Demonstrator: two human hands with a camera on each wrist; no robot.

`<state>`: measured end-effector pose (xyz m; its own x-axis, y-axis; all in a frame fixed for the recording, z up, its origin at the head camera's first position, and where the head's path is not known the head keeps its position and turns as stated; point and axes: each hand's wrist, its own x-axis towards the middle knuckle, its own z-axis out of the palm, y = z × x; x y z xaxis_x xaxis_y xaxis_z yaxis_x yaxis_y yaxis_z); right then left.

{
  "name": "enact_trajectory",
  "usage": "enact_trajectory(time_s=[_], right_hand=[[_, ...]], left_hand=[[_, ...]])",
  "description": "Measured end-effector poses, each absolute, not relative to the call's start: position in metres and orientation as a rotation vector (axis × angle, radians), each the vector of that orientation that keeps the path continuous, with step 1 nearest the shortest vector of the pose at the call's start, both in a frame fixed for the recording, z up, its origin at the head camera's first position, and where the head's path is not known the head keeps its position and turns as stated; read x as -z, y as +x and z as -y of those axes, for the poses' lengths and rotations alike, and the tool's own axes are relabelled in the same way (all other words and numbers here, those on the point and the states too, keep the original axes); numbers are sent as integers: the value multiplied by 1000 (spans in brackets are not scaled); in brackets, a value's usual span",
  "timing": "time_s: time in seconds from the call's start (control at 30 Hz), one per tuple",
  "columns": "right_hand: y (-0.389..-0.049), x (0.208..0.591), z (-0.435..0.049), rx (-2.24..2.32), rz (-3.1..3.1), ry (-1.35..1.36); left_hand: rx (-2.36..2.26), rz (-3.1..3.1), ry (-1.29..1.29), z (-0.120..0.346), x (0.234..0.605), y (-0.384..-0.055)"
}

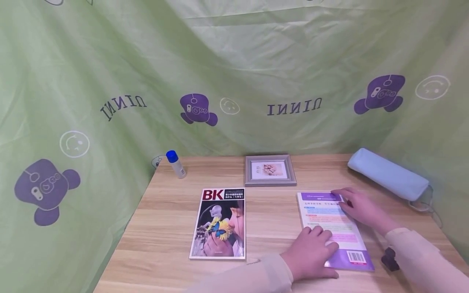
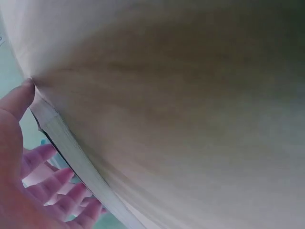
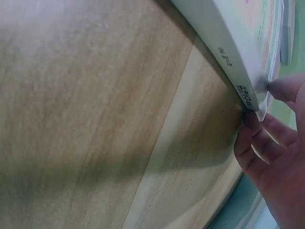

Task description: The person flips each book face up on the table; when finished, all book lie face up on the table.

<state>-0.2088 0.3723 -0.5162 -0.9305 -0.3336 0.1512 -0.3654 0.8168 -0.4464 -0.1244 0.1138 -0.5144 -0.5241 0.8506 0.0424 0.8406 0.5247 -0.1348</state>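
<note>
A paperback book (image 1: 329,221) with a white and purple back cover, coloured text bands and a barcode lies at the right of the table. At its lower left edge my left hand (image 1: 311,252) grips it, fingers over the cover and thumb by the bottom corner. My right hand (image 1: 360,205) pinches the upper right corner. In the right wrist view, the thumb of the right hand (image 3: 281,148) presses the cover side beside the white spine (image 3: 224,57), with fingers at the underside. The left wrist view shows the page edges (image 2: 71,148) beside the left hand (image 2: 28,176).
A BK magazine (image 1: 218,228) lies face up to the left. Behind stand a blue-capped glue stick (image 1: 177,165) and a lying grey picture frame (image 1: 270,170). A light blue pencil case (image 1: 388,173) rests at the back right. Green cloth (image 1: 234,61) hangs behind the table.
</note>
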Motion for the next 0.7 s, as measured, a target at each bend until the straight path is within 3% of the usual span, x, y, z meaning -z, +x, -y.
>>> enact_trajectory(time_s=[0.3, 0.7], right_hand=[[-210, 516, -374, -796, 2939, 570], [-210, 517, -375, -848, 2918, 595]], left_hand=[[-381, 2572, -1413, -117, 514, -113], [-736, 2257, -1533, -120, 507, -103]])
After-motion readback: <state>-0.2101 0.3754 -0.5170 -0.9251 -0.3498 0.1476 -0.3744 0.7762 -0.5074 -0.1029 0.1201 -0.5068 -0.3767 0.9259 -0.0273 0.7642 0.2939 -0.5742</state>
